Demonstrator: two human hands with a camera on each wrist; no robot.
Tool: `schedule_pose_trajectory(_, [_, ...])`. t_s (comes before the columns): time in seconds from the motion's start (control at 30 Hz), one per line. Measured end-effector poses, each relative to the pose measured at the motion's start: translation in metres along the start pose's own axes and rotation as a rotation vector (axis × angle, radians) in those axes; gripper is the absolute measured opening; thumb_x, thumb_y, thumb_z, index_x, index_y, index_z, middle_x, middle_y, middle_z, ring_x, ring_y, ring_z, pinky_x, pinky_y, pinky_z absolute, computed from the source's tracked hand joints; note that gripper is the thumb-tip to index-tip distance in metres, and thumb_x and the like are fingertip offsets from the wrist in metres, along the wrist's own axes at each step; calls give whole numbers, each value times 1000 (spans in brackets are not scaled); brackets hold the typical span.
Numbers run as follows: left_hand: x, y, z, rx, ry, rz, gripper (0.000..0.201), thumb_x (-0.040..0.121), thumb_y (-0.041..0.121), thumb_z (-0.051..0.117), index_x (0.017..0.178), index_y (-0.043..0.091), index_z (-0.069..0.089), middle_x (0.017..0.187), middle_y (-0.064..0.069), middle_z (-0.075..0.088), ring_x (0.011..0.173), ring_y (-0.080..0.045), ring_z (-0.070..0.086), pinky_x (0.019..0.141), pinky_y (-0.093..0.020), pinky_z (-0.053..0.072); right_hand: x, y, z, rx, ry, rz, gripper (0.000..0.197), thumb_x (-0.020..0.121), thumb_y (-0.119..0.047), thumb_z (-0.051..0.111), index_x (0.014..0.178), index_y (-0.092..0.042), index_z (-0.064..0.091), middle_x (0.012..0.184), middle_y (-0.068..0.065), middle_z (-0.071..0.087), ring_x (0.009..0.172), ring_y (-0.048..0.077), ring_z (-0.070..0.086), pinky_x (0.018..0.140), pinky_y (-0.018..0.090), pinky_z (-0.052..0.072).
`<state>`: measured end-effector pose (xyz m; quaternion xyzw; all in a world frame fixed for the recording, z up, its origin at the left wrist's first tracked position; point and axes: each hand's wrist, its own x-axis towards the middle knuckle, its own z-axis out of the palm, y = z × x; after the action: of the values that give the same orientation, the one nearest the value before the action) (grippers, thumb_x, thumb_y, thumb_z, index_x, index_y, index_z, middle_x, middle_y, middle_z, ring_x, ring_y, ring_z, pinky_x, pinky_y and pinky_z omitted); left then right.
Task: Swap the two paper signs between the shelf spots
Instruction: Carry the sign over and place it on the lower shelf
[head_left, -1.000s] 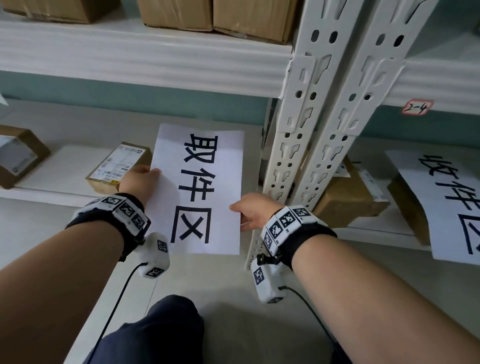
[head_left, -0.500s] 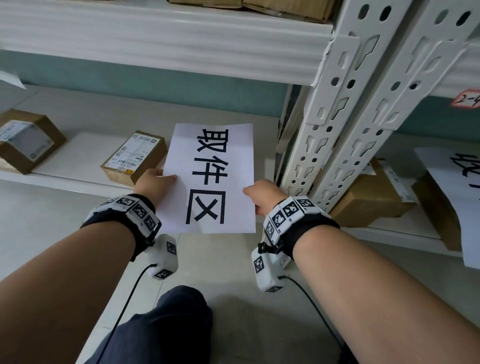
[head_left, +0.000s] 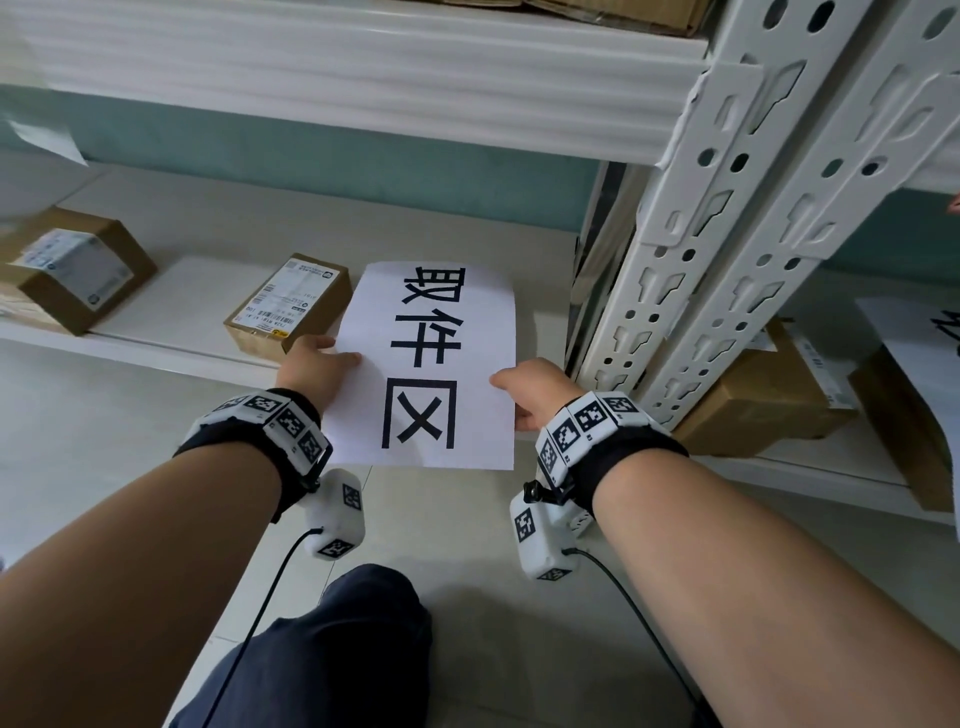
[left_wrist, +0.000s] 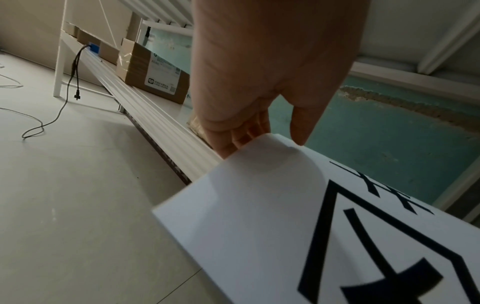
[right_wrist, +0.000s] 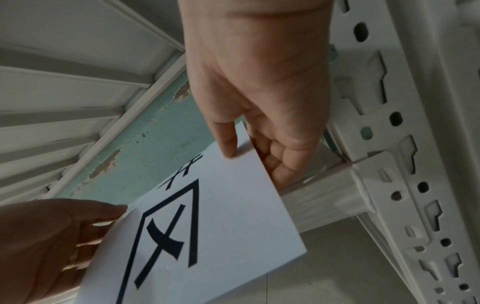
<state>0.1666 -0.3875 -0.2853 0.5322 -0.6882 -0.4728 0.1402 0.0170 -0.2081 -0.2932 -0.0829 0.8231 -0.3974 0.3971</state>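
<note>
A: Far left first. What's on the shelf (head_left: 171, 299)?

B: Two cardboard boxes. One at the far left (head_left: 67, 270), a labelled one (head_left: 288, 304) just beside the left hand (head_left: 317, 364). Both look idle, prob. just stock.

A: And the L hand itself?

B: Pinching the held sign's (head_left: 431, 364) left edge, thumb on the printed face, other fingers curled behind. Paper bows a bit at the pinch in the wrist view, so a light grip.

A: Why two hands?

B: Thin sheet, would flop w/ one. Right hand (head_left: 530, 392) mirrors it: thumb on top, fingers tucked under the right edge. Keeps it flat and readable, top end over the shelf front, bottom end hanging out past it.

A: Right of that?

B: White slotted uprights (head_left: 727, 249) split the bays. Beyond them a brown box (head_left: 753, 395), then the other sign (head_left: 919, 353) at the frame edge, leaning on a box I think; mostly cut off.

A: So swap status?

B: Looks half done at best; other sign isn't in hand.
</note>
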Motion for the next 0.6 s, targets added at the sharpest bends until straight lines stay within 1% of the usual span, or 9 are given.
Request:
schedule_pose_trajectory(0.13, [1, -5, -5, -54, -2, -11, 52, 86, 24, 64, 133, 11, 47, 129, -13, 53, 112, -32, 54, 94, -49, 50, -5, -2, 3, 26, -4, 4, 29, 63, -26, 55, 88, -9, 56, 105, 22, 69, 97, 34, 68, 90, 58, 51])
schedule_pose_trajectory(0.17, [1, -6, -5, -67, -5, -9, 52, 87, 22, 64, 134, 10, 46, 128, -13, 53, 112, -32, 55, 93, -49, 51, -7, -3, 2, 26, -2, 5, 29, 63, -26, 55, 86, -10, 56, 99, 20, 69, 93, 33, 68, 90, 58, 51])
schedule_pose_trajectory(0.23, [2, -7, -5, -79, -14, -5, 51, 88, 21, 63, 135, 9, 46, 128, -13, 53, 112, -31, 55, 92, -48, 51, -5, -3, 1, 33, 9, 2, 21, 66, -24, 54, 84, -12, 52, 86, 13, 58, 81, 26, 60, 92, 60, 49])
schedule_pose_trajectory(0.33, [2, -7, -3, -71, -17, 8, 50, 88, 22, 63, 134, 10, 47, 130, -13, 53, 114, -32, 54, 95, -48, 49, -8, -5, 2, 51, 33, 3, 13, 73, -18, 53, 84, -14, 48, 85, 8, 48, 78, 21, 49, 95, 61, 45])
schedule_pose_trajectory(0.43, [1, -6, 0, -39, -10, 17, 50, 88, 22, 63, 134, 11, 48, 129, -13, 55, 114, -32, 54, 98, -48, 46, -8, -6, 2, 46, 71, -25, 8, 79, -15, 53, 84, -11, 48, 85, 9, 49, 81, 23, 55, 94, 59, 47])
schedule_pose_trajectory(0.5, [2, -5, 3, -47, -16, 18, 50, 87, 18, 63, 135, 11, 47, 128, -14, 56, 112, -33, 56, 97, -49, 47, -8, -7, 3, 26, 95, -38, 7, 83, -14, 52, 85, -8, 49, 86, 12, 51, 93, 30, 64, 94, 56, 49])
schedule_pose_trajectory(0.53, [2, -4, 4, -52, -21, 21, 51, 87, 17, 62, 135, 11, 46, 128, -13, 56, 112, -33, 56, 97, -49, 47, -7, -8, 2, 17, 109, -41, 7, 85, -14, 51, 85, -7, 49, 87, 12, 52, 96, 32, 65, 94, 53, 50])
schedule_pose_trajectory(0.57, [2, -3, 5, -54, -27, 23, 51, 88, 16, 62, 136, 11, 45, 129, -13, 55, 112, -33, 56, 98, -49, 47, -7, -9, 1, 12, 121, -44, 8, 86, -14, 51, 83, -7, 49, 87, 13, 52, 95, 32, 65, 92, 47, 53])
schedule_pose_trajectory(0.6, [2, -2, 6, -54, -32, 27, 52, 88, 17, 61, 137, 12, 45, 129, -13, 55, 113, -33, 56, 98, -49, 46, -7, -10, 0, 3, 135, -46, 11, 87, -15, 50, 80, -6, 49, 86, 13, 53, 92, 32, 64, 87, 39, 54])
